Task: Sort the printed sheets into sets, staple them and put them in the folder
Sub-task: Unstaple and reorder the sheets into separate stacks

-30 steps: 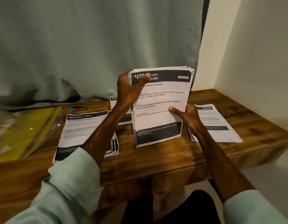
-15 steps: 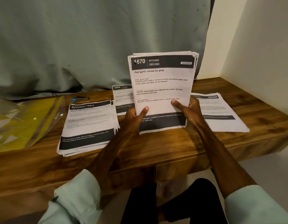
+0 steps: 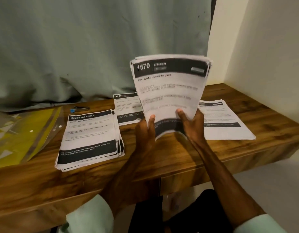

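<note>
Head view | I see my left hand [image 3: 145, 132] and right hand [image 3: 193, 125] each pinching a lower corner of the upright white printed-sheet stack [image 3: 170, 88], bowed above the brown wooden desk [image 3: 179, 157] middle | yellow plastic folder [image 3: 19, 140] at left edge.

Bench [image 3: 179, 158]: wood-grain top, brown, with a thick front edge; a drawer front [image 3: 184, 179] sits under the edge near the middle. Right end of the bench meets the wall [image 3: 263, 47], cream and plain, forming a corner at the back right. Curtain [image 3: 86, 47]: pale grey-green cloth, hangs behind the bench across most of the back, creased, its lower edge bunched along the bench's rear left. Floor [image 3: 271, 182]: pale, visible below the bench at right.
</note>
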A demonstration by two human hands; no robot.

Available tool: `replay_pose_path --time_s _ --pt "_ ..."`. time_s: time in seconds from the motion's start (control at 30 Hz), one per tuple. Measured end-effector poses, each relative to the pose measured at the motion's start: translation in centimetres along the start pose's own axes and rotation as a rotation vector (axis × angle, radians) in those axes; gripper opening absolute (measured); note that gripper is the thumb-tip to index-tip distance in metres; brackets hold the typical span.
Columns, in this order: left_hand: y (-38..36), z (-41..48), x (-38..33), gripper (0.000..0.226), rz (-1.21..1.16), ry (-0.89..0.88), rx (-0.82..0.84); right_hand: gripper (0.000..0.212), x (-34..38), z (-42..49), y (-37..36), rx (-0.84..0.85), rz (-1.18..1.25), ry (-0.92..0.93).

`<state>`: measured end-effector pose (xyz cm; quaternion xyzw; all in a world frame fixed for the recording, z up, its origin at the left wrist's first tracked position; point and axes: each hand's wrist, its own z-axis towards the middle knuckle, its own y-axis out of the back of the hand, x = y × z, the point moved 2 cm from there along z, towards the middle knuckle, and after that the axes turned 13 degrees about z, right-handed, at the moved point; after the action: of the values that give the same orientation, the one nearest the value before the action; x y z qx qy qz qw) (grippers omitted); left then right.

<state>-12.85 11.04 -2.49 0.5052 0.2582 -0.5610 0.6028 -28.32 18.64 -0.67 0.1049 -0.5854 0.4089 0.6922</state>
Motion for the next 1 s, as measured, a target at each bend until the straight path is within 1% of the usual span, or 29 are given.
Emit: replay_pose_path --time_s 0.03,0.1,0.17,0.27,0.3,0.4,0.47,0.57,0.7,0.77,0.87,0.9,1.0 --pt "-0.2 -0.5 0.8 0.033 0.036 0.024 0.034 0.043 -0.9 -0.7 0.3 0.002 -0.023 -0.019" --pt "-0.2 -1.1 1.4 0.037 0.064 0.049 0.061 0.055 -2.0 -1.6 0.7 -0.006 -0.104 -0.021" --pt "0.4 -0.9 0.6 0.036 0.063 0.022 0.039 0.058 -1.8 -1.2 0.7 -0.018 -0.120 -0.004" --pt "1.5 -0.5 -1.0 0.034 0.075 -0.033 -0.031 0.058 -0.5 0.1 0.0 0.001 -0.144 0.033" --pt "1.6 -0.7 -0.9 0.033 0.072 -0.031 -0.031 0.057 -0.6 0.2 0.0 0.017 -0.148 0.041" --pt "1.8 -2.2 -0.3 0.026 0.039 -0.014 0.013 0.044 -1.9 -0.8 0.3 0.070 -0.146 0.020" --pt "2.3 -3.1 -0.7 0.029 0.028 -0.017 -0.005 0.047 -2.4 -1.6 0.3 0.081 -0.149 0.020" --pt "2.7 -3.1 -2.1 0.028 0.049 -0.061 -0.029 0.051 -1.9 -1.0 0.2 0.041 -0.153 0.053" --pt "2.4 -3.5 -1.6 0.040 0.076 -0.084 -0.031 0.046 -2.6 -1.8 0.6 0.050 -0.208 0.063" --pt "2.5 -3.6 -1.8 0.036 0.103 -0.111 -0.030 0.047 -2.9 -1.9 1.0 0.054 -0.227 0.059" --pt "2.6 -3.2 -2.0 0.035 0.139 -0.129 0.008 0.059 -2.3 -1.3 1.0 0.043 -0.203 0.056" --pt "2.6 -3.1 -2.0 0.034 0.125 -0.127 0.008 0.057 -2.3 -1.2 0.9 0.048 -0.212 0.062" --pt "2.4 -2.9 -0.7 0.027 0.081 -0.071 0.062 0.043 -2.4 -2.3 1.1 0.078 -0.269 0.067"
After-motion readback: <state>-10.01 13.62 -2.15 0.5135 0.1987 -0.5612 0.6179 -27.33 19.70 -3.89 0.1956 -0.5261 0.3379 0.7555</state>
